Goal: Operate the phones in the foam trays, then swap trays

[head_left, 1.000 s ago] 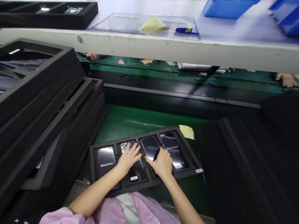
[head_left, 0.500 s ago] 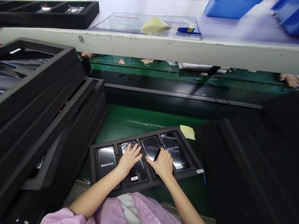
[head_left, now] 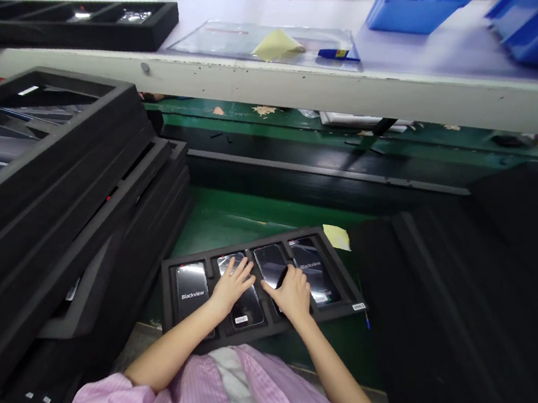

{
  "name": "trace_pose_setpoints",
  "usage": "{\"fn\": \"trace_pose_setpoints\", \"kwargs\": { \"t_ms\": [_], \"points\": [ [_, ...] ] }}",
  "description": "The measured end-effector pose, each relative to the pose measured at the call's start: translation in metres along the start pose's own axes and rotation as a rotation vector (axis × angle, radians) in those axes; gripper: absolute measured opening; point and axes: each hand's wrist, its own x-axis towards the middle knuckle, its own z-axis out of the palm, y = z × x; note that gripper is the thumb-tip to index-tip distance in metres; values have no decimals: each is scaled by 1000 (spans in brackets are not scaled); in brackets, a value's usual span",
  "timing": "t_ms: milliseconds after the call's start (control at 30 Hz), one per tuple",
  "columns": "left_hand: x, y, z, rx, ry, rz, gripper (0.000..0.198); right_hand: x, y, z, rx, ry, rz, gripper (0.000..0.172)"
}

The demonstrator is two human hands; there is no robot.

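A black foam tray [head_left: 281, 326] holds several smartphones side by side in its compartments. My left hand [head_left: 230, 291] lies with fingers spread over the second smartphone [head_left: 247, 309], which has a small white label near its lower end. My right hand [head_left: 293, 292], thumb apart from the fingers, rests over the third smartphone [head_left: 270, 260] and covers its lower right part. The leftmost smartphone [head_left: 191, 282] and the rightmost smartphone [head_left: 315, 279] both show a "Blackview" screen. Neither hand grips anything that I can see.
Stacked black foam trays [head_left: 90, 154] rise on the left, and more dark foam [head_left: 465, 293] stands on the right. A white shelf [head_left: 331, 77] crosses ahead, carrying blue bins [head_left: 421, 0] and a blue marker [head_left: 335, 53]. A yellow note [head_left: 336, 237] lies behind the tray.
Both my hands stay in place over the phones. At the far right, another person's hand beyond the shelf has withdrawn from view.
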Motion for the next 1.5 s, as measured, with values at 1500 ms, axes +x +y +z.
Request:
{"fn": "trace_pose_setpoints", "kwargs": {
  "t_ms": [1500],
  "points": [
    [-9,-2,-20,-257,-69,-95,57,-4,0,1,122,19,9,70]
  ]
}}
